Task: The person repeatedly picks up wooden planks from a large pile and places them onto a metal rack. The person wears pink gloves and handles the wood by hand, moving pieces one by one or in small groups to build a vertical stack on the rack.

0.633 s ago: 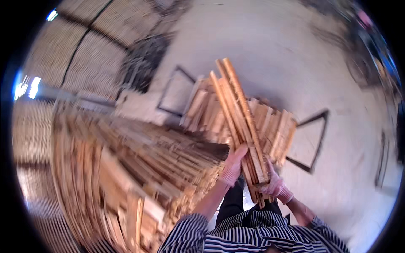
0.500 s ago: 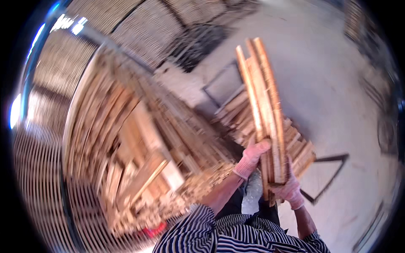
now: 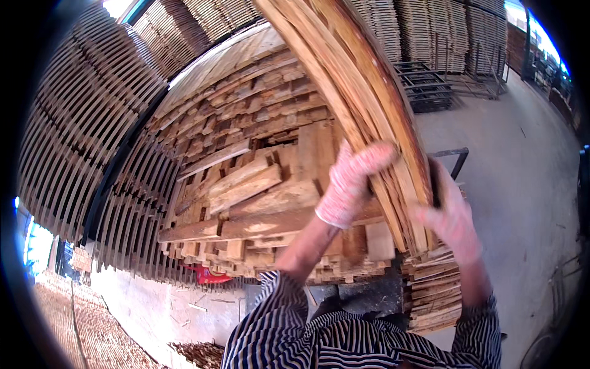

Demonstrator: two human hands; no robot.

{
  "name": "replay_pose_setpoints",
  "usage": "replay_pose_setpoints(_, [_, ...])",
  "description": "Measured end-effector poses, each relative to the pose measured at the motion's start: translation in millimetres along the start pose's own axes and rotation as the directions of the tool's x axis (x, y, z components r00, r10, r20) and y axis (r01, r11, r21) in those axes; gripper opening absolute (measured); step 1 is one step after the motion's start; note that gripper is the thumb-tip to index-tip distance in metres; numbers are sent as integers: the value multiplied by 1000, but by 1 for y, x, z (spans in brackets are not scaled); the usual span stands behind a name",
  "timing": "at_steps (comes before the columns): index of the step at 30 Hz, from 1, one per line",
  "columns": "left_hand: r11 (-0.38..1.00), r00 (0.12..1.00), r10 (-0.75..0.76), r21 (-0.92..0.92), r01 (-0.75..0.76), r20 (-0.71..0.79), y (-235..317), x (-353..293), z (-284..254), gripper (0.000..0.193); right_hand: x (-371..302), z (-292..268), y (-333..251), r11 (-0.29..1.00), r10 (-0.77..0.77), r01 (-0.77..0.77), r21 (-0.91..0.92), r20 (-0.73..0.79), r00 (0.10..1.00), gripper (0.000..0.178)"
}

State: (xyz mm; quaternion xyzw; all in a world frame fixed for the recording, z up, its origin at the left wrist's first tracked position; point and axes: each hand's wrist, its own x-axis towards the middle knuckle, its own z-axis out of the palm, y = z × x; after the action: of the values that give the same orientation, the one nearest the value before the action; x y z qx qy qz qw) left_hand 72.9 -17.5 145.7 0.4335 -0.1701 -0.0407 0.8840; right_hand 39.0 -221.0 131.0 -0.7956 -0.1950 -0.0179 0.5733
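A bundle of several rough wooden boards [image 3: 353, 92], some with bark along the edge, slants up and left in front of me, running out of the top of the view. My left hand [image 3: 350, 184], in a pink-and-white knit glove, grips its left side with the thumb across the front; its other fingers are partly hidden. Around the right side near the lower end is my right hand [image 3: 453, 218], gloved alike and slightly blurred, thumb over the boards. Behind the bundle lies a large stack of boards [image 3: 246, 227], with loose pieces on top.
A lower pile of boards [image 3: 433, 292] stands beside my legs at right. Dark metal frames [image 3: 424, 86] rest on the concrete floor [image 3: 516, 160] farther back. Tall racks of slats [image 3: 80, 117] line the left and back. A red item [image 3: 209, 275] sits below the large stack.
My view has turned. The bundle has moved from over the lower pile to over the large stack, closer to me and tilted left. Both hands still hold it.
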Motion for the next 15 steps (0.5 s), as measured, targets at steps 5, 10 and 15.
replay_pose_setpoints(5, [944,982,158,276,-182,108,137,47,-67,65,153,79,-40,964,-229,210,163,109,967,107])
replay_pose_setpoints(10, [886,966,58,434,-165,251,160,105,-189,70,247,147,4,931,-246,190,313,150,958,122])
replay_pose_setpoints(15, [792,988,-145,604,88,46,158,79,-296,80,265,234,53,997,61,-56,-44,142,988,123])
